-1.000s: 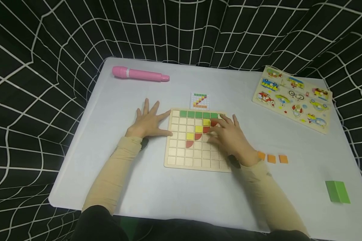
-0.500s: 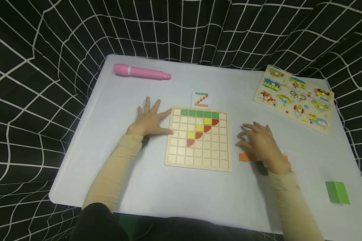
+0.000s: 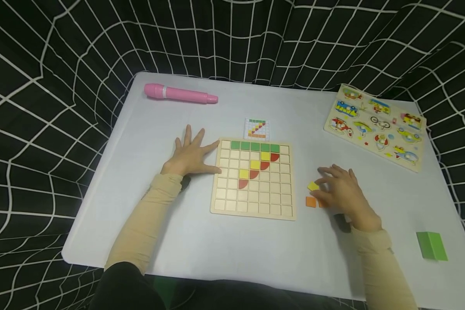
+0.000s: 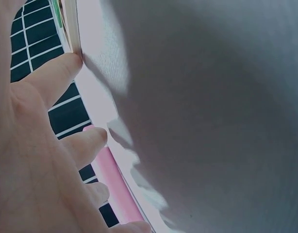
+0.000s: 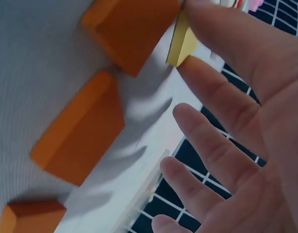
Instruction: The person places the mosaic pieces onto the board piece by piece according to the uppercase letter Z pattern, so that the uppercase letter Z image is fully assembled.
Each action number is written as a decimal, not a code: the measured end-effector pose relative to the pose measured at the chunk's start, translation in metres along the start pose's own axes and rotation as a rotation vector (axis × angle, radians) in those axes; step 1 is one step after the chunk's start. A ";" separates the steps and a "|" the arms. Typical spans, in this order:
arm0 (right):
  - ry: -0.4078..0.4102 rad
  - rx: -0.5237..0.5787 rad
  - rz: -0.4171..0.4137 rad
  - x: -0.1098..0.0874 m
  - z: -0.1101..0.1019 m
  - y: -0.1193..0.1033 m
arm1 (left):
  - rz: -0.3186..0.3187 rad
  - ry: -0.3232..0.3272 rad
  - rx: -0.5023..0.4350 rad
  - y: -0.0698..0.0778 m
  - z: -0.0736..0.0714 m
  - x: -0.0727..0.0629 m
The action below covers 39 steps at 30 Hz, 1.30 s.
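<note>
At the table's (image 3: 104, 202) left, a pink microphone (image 3: 186, 95) lies near the far edge. Below it, the left hand (image 3: 187, 158), gripping nothing, spreads its fingers and touches the board's (image 3: 263, 208) left edge with thumb and forefinger.

The gridded board carries five green tiles (image 3: 255, 146) along its top row, with three yellow squares (image 3: 255, 165) and four rounded red pieces (image 3: 265, 165) stepping down toward the left. A small card (image 3: 257, 129), its print fine, sits just beyond the far edge.

A strip of table separates the board from the right hand (image 3: 342, 191), which pinches a tilted yellow tile (image 3: 313, 186) between thumb and forefinger. Orange tiles (image 3: 311, 202) lie beside and beneath that hand, partly hidden from the head view; the right wrist view shows three, two cut by the frame.

Farther right, a puzzle (image 3: 396, 111) holds picture pieces at the far corner; a green block (image 3: 432, 246) stands near the right edge.
</note>
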State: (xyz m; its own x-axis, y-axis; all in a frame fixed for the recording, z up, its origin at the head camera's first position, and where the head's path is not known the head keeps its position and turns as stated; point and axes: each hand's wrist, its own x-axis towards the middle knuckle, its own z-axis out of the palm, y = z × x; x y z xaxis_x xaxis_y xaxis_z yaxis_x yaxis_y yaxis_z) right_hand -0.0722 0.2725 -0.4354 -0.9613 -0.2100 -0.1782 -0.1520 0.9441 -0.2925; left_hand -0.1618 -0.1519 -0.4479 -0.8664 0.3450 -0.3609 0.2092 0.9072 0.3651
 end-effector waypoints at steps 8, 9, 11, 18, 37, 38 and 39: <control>0.093 0.024 -0.083 0.007 -0.002 -0.010 | 0.000 -0.001 0.005 -0.001 0.001 0.000; 0.102 0.027 -0.097 0.009 -0.003 -0.012 | 0.000 -0.002 0.005 -0.001 0.001 0.000; 0.122 0.031 -0.134 0.014 -0.004 -0.018 | 0.000 -0.002 0.003 -0.001 0.001 0.000; 0.096 0.013 -0.210 0.033 -0.001 -0.047 | 0.001 -0.001 0.003 -0.002 0.001 0.000; 0.051 -0.091 -0.520 0.065 0.022 -0.136 | 0.005 -0.005 0.006 -0.001 0.000 -0.001; 0.050 -0.098 -0.526 0.066 0.023 -0.140 | 0.005 -0.005 0.011 -0.001 0.000 -0.001; 0.048 -0.104 -0.536 0.067 0.025 -0.144 | 0.006 -0.006 0.013 -0.001 0.000 -0.001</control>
State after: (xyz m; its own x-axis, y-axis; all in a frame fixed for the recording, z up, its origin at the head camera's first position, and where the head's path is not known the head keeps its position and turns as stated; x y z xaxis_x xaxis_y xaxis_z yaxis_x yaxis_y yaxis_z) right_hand -0.1089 0.1167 -0.4285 -0.7523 -0.6586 0.0143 -0.6427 0.7290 -0.2353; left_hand -0.1609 -0.1529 -0.4472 -0.8622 0.3519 -0.3643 0.2200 0.9081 0.3563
